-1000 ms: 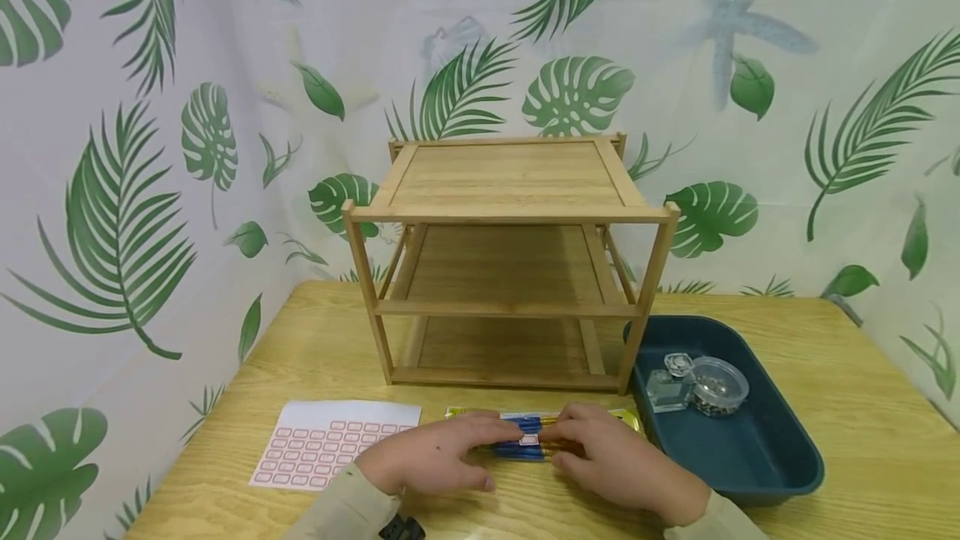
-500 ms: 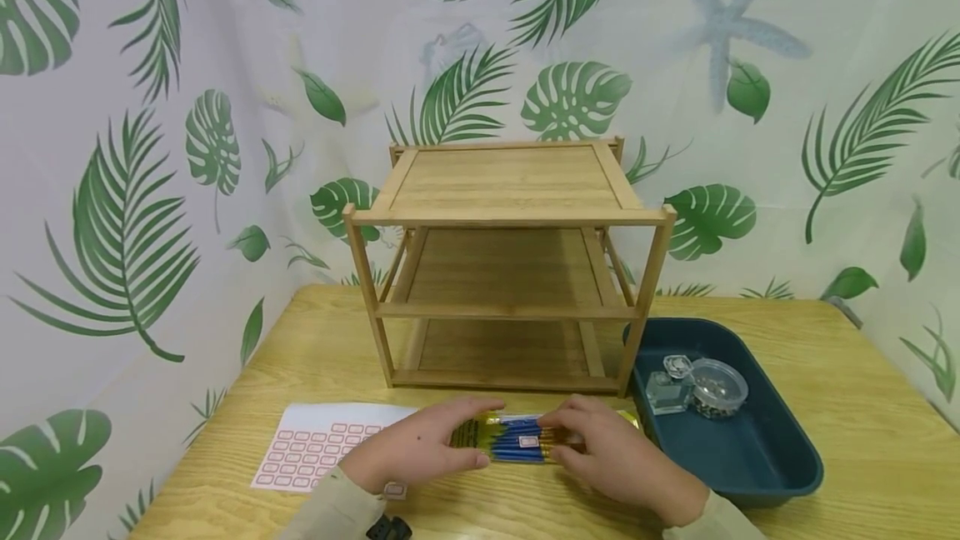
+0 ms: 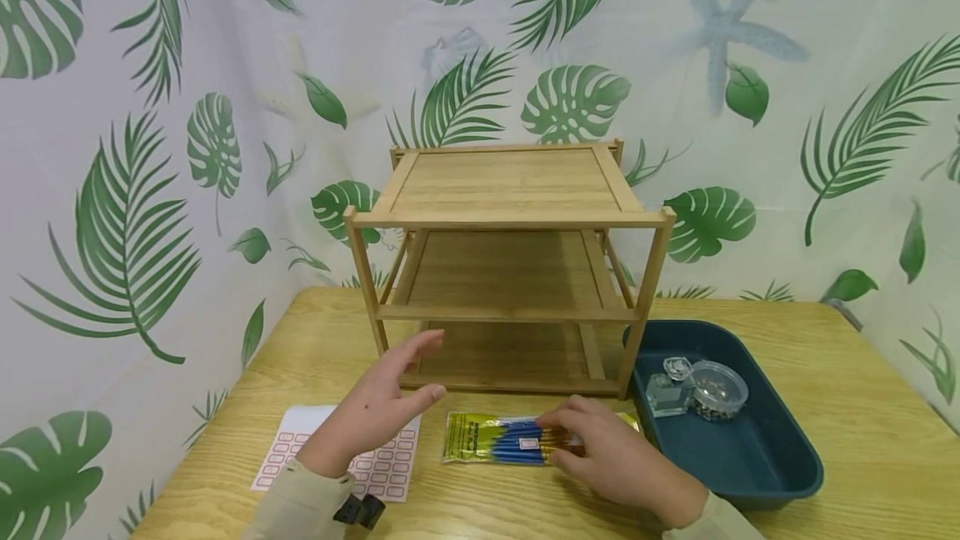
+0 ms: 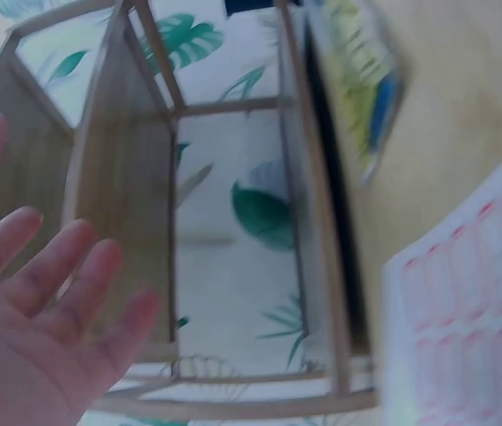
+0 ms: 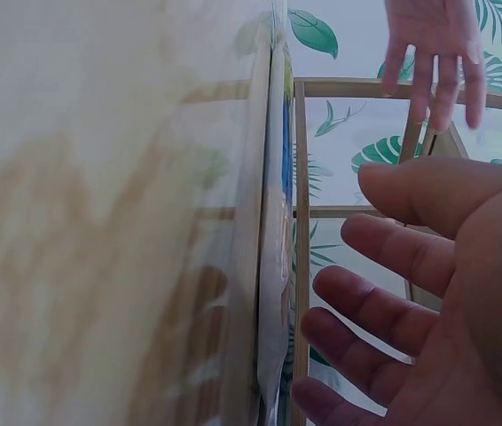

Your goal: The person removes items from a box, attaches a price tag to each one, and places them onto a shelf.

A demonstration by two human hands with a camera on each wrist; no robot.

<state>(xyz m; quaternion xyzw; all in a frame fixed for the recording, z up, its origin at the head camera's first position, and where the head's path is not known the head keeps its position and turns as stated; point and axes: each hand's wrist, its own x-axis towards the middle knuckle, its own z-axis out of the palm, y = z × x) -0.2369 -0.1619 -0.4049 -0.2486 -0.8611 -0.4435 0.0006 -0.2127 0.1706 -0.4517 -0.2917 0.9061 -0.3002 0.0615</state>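
A flat yellow-and-clear packet [image 3: 480,438] of blue-handled paintbrushes lies on the table, with a small red-bordered label [image 3: 528,443] stuck on it. My right hand [image 3: 611,450] is over the packet's right part, fingers loosely bent; in the right wrist view the fingers stand apart from the packet [image 5: 278,169], gripping nothing. My left hand [image 3: 375,408] is raised above a white sheet of red-bordered labels [image 3: 386,469], in front of the rack, fingers spread and holding nothing. Its open palm shows in the left wrist view. The right hand hides the packet's right part.
Behind the packet stands a three-tier wooden rack [image 3: 510,217]. To the right is a dark teal bin [image 3: 757,461] holding a square glass bottle [image 3: 669,394] and a round clear tub [image 3: 717,390] of small pieces. A leaf-patterned curtain [image 3: 480,40] hangs behind the table.
My left hand has left the packet and moved up and to the left, uncovering the packet's yellow left end. The right hand stays nearly where it was.
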